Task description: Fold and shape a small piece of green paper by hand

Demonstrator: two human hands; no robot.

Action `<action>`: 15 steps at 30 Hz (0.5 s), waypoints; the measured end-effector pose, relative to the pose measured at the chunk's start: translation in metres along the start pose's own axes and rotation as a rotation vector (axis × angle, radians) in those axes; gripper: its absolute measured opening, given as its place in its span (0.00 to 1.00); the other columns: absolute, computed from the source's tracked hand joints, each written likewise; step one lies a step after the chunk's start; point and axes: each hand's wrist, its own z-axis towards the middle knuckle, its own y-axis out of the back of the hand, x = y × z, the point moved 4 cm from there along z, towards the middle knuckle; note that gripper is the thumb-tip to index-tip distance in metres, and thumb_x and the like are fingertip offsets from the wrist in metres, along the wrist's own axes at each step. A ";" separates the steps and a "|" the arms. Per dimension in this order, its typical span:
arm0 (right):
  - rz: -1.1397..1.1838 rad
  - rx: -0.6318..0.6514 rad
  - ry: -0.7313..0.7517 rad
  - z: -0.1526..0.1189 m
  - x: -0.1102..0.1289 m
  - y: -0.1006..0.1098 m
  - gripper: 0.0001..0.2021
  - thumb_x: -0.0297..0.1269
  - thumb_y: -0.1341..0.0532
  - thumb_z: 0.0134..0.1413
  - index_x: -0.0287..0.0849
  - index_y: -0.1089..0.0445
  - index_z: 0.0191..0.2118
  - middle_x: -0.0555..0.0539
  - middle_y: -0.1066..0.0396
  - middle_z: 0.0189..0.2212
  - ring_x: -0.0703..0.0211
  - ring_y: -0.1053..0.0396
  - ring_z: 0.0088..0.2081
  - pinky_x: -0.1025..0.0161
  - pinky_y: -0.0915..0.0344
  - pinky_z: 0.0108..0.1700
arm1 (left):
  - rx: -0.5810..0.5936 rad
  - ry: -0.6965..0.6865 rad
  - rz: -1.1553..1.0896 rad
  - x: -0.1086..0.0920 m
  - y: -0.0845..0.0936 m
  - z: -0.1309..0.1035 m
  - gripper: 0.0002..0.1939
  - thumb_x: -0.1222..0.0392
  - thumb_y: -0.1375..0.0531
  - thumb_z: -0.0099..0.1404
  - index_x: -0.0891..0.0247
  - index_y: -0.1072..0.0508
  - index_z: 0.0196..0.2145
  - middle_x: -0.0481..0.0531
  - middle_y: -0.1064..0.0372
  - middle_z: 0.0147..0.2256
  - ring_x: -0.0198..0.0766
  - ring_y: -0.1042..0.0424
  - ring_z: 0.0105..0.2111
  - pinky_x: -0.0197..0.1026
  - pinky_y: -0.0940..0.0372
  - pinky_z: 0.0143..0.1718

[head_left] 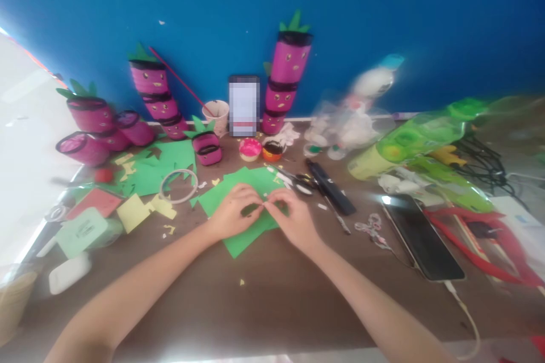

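Note:
Over a few overlapping sheets of green paper [236,245], my left hand [238,211] and my right hand [293,216] meet fingertip to fingertip. Both are closed in a pinch. Whatever lies between the fingertips is too small to make out. Just beyond the right hand lie scissors [293,180]. Behind the paper sit a small pot of pink paint [250,149] and an orange pot with dark contents [272,150]. A small purple paper cup with green leaves [207,148] stands behind the left hand.
Stacked purple cups with faces [286,76] stand by the blue wall. A roll of tape [179,186] and yellow paper scraps [135,212] lie left. To the right are a black cutter-like tool [330,186], a phone on a cable [421,238], a green bottle [404,144] and red-handled scissors-like tool [481,244].

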 end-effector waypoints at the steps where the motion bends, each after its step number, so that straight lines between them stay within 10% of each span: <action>1: -0.005 -0.002 0.002 0.000 0.001 0.000 0.04 0.35 0.40 0.50 0.43 0.34 0.27 0.47 0.30 0.31 0.57 0.33 0.35 0.60 0.37 0.36 | -0.003 -0.006 -0.005 0.000 0.000 0.000 0.04 0.64 0.45 0.60 0.61 0.30 0.32 0.52 0.29 0.31 0.40 0.34 0.38 0.46 0.37 0.42; 15: -0.176 -0.131 0.272 -0.005 0.008 0.005 0.03 0.30 0.42 0.52 0.46 0.35 0.30 0.48 0.31 0.31 0.56 0.33 0.38 0.55 0.37 0.42 | -0.043 0.030 -0.020 0.002 0.001 -0.001 0.05 0.64 0.45 0.59 0.62 0.29 0.32 0.53 0.29 0.31 0.40 0.32 0.37 0.46 0.36 0.42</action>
